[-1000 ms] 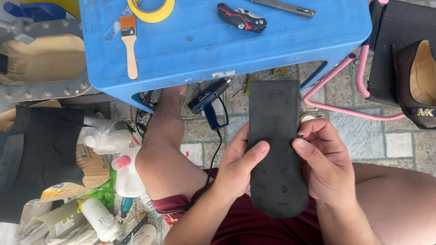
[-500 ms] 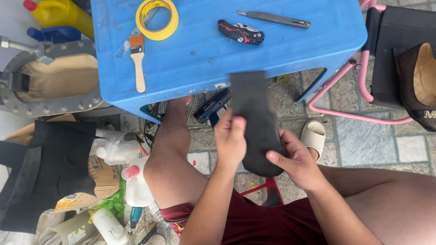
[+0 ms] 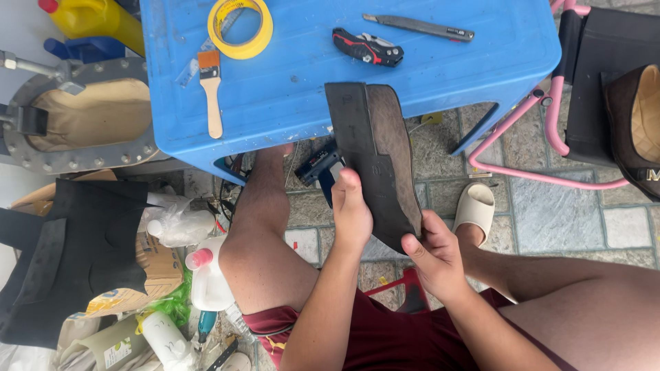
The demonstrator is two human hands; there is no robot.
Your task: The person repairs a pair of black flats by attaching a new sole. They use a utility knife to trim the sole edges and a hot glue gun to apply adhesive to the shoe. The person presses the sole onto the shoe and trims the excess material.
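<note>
Both my hands hold a black rubber sole sheet (image 3: 375,154), bent lengthwise so its dark face and rougher brown face both show. My left hand (image 3: 352,214) grips its left edge with the thumb on top. My right hand (image 3: 434,253) pinches the sheet's lower end. The sheet's top end reaches over the front edge of a blue plastic stool (image 3: 309,75) in front of me. My bare knees show below.
On the blue stool lie a yellow tape roll (image 3: 240,27), a small brush (image 3: 212,89), a folding utility knife (image 3: 368,47) and a grey blade tool (image 3: 419,27). A brown flat shoe (image 3: 636,127) rests on a pink-framed chair at right. Bottles, black rubber sheets and clutter crowd the floor at left.
The sole sheet went from flat and facing me to folded lengthwise and tilted, showing its brown side. My hands shifted down to its lower part.
</note>
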